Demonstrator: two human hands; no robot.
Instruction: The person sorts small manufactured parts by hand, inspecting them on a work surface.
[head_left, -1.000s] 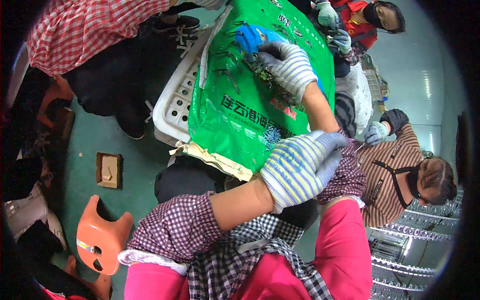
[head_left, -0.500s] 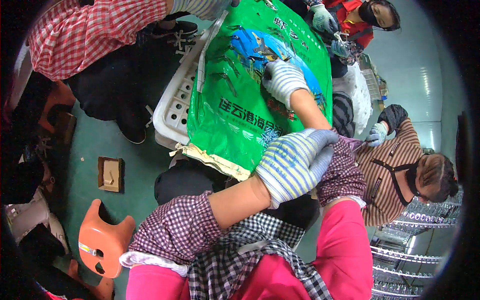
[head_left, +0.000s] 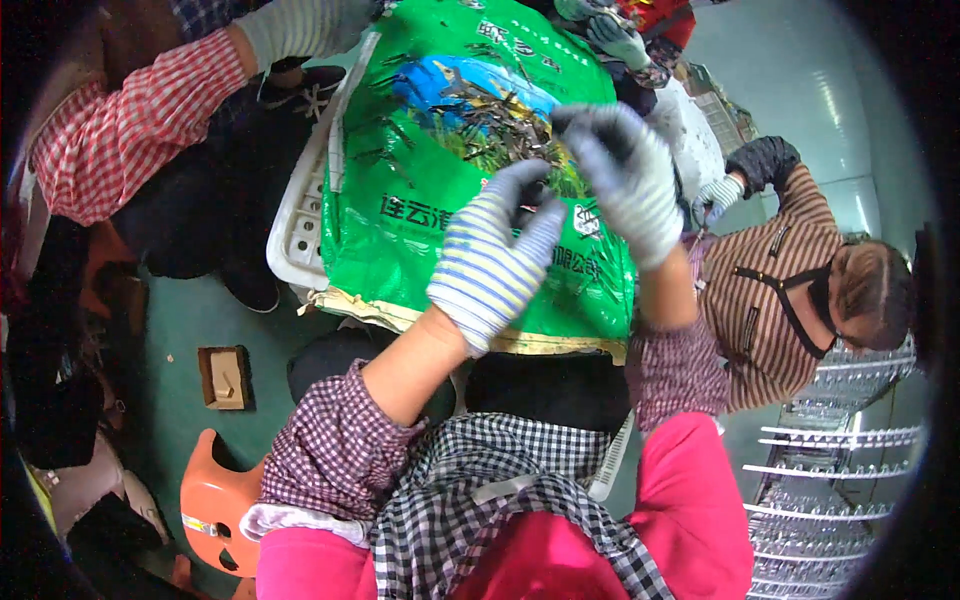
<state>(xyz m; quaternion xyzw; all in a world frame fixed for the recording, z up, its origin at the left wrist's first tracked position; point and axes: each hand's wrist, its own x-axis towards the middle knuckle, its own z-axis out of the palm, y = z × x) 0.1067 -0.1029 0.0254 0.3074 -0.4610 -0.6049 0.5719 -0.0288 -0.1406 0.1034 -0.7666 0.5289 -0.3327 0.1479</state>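
My left hand point(head_left: 485, 260), in a blue-and-white striped knit glove, is raised over the lower middle of a green printed plastic sack point(head_left: 390, 270). Its thumb and fingers curl toward each other around a small dark spot I cannot make out. Just to the right, my right hand point(head_left: 640, 185), in a similar glove, hovers over the sack's right side. Motion smears its bent fingers, and whether they hold anything is hidden. A loose heap of small dark, thin pieces point(head_left: 510, 125) lies on the sack beyond my hands, with some strewn to the left.
Under the sack sits a white perforated plastic crate point(head_left: 300, 235). At the far left, another person's gloved hand point(head_left: 305, 30) reaches the sack. A person in a striped top point(head_left: 770, 290) works at right. An orange stool point(head_left: 215, 500) and small cardboard box point(head_left: 222, 378) are on the floor.
My left hand has moved up and left over the sack, its fingers less curled. My right hand has drawn back toward me and right, off the pieces. The view has shifted slightly.
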